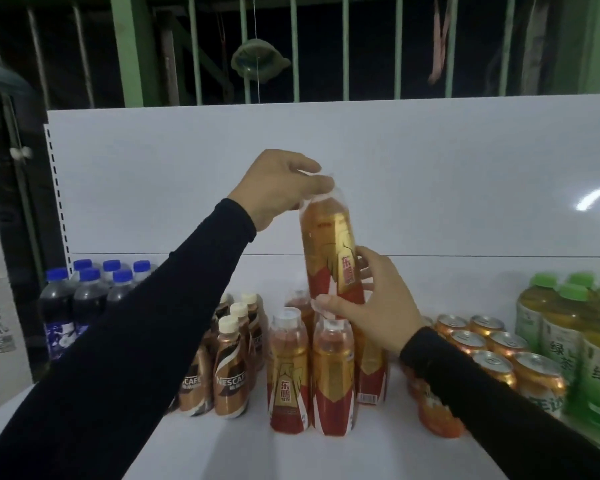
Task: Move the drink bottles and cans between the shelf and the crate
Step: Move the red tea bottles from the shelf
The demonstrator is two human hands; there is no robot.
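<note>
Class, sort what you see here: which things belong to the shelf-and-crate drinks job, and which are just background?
Job:
left hand and right hand, both holding the raised gold-and-red bottle
coffee bottles
cola bottles
orange cans
green tea bottles
shelf

Background:
green window bars
hanging green object

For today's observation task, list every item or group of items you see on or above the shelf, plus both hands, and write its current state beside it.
Raised gold-and-red bottle: capped, lifted above the shelf, gripped by both hands.
Left hand: grips its top.
Right hand: grips its lower part.
Gold-and-red bottles: upright, capped.
Coffee bottles: upright, capped.
Dark soda bottles: upright, blue caps on.
Orange cans: upright, unopened.
Green tea bottles: upright, capped.
</note>
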